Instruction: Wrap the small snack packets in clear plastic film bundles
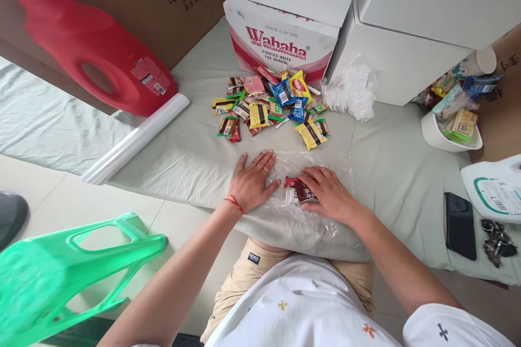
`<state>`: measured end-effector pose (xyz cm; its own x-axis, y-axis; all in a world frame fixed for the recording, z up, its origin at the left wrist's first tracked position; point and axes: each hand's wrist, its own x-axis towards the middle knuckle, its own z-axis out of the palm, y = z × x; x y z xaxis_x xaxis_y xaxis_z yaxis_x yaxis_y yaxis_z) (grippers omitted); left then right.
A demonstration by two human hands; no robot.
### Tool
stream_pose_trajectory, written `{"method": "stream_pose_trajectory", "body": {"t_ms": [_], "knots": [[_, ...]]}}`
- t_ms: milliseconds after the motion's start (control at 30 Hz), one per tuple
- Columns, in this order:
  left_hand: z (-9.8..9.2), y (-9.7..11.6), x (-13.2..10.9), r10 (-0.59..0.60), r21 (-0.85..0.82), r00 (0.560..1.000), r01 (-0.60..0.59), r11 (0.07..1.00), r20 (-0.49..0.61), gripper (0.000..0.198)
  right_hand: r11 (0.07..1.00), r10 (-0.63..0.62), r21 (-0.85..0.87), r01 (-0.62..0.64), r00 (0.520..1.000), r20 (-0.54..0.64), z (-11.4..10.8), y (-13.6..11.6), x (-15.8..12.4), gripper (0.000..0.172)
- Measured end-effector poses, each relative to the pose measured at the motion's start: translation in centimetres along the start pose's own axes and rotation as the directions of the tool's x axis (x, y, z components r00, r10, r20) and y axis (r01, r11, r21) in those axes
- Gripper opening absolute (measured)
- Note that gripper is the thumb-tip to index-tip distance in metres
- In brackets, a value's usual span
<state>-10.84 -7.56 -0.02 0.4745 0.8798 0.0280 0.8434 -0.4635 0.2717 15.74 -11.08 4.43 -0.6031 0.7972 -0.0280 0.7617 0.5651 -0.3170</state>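
A grey-green cloth (391,162) covers the broad surface in front of the person. A white cabinet (427,5) rises at the back, and a large brown cardboard panel (195,21) stands at the back left. In front of the panel is a big red bottle (122,59) with a handle, and a green stool (40,276) is on the floor at lower left. The red and white Wahaha box (280,43) sits against the cabinet, and a long roll (138,138) lies slanted beside the red bottle.

A pile of small wrapped snacks (258,115) is heaped before the box, with crumpled plastic (352,89) just to its right. At far right are a white bottle (496,190), partly cut off, and a white tub (442,133) holding wrappers.

A clear plastic film (293,162) is spread near the person. The left hand (254,178) lies flat, fingers extended, at its left edge, grasping nothing. The right hand (331,195) curls over a few packets (299,190) lying on the film; how firmly it grips, I cannot tell.

A dark phone (459,225) and a bunch of keys (499,241) lie side by side at right.
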Motion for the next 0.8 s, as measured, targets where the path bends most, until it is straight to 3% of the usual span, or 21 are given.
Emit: {"method": "stream_pose_trajectory", "body": {"t_ms": [200, 267, 333, 400, 467, 533, 600, 700, 800], "knots": [[0.0, -0.3, -0.2, 0.010, -0.079, 0.999, -0.013, 0.997, -0.043, 0.069, 0.977, -0.005, 0.202, 0.068, 0.956, -0.294, -0.7, -0.6, -3.1, 0.041], [0.0, -0.7, -0.4, 0.011, -0.126, 0.997, -0.021, 0.992, -0.081, 0.065, 0.971, -0.009, 0.224, 0.082, 0.951, -0.308, -1.0, -0.9, -4.7, 0.050], [0.0, -1.1, -0.7, 0.010, -0.178, 0.987, -0.038, 0.983, -0.159, 0.058, 0.978, -0.032, 0.192, 0.086, 0.963, -0.269, -1.0, -1.1, -6.4, 0.072], [-0.2, -1.4, -1.1, 0.012, -0.230, 0.961, -0.079, 0.970, -0.277, 0.051, 0.990, -0.054, 0.119, 0.080, 0.977, -0.208, -0.4, -1.2, -8.1, 0.089], [-0.6, -1.1, -1.7, 0.040, -0.271, 0.915, -0.160, 0.949, -0.401, 0.047, 0.998, -0.044, 0.037, 0.050, 0.987, -0.155, 0.5, -1.3, -9.5, 0.091], [-1.2, -0.2, -2.6, 0.120, -0.277, 0.870, -0.279, 0.919, -0.479, 0.050, 1.000, 0.001, -0.019, -0.004, 0.990, -0.144, 1.5, -1.2, -10.6, 0.076], [-1.6, 1.3, -3.4, 0.231, -0.261, 0.849, -0.387, 0.884, -0.475, 0.064, 0.998, 0.048, -0.029, -0.054, 0.982, -0.183, 2.4, -1.2, -11.3, 0.051], [-1.3, 3.5, -4.1, 0.324, -0.262, 0.866, -0.437, 0.860, -0.382, 0.094, 0.998, 0.063, 0.017, -0.061, 0.957, -0.284, 2.6, -1.0, -11.4, 0.027], [-0.4, 4.5, -4.2, 0.256, -0.312, 0.912, -0.357, 0.880, -0.321, 0.104, 0.997, 0.063, 0.072, -0.039, 0.926, -0.373, 1.6, -0.5, -10.7, 0.020]]}}
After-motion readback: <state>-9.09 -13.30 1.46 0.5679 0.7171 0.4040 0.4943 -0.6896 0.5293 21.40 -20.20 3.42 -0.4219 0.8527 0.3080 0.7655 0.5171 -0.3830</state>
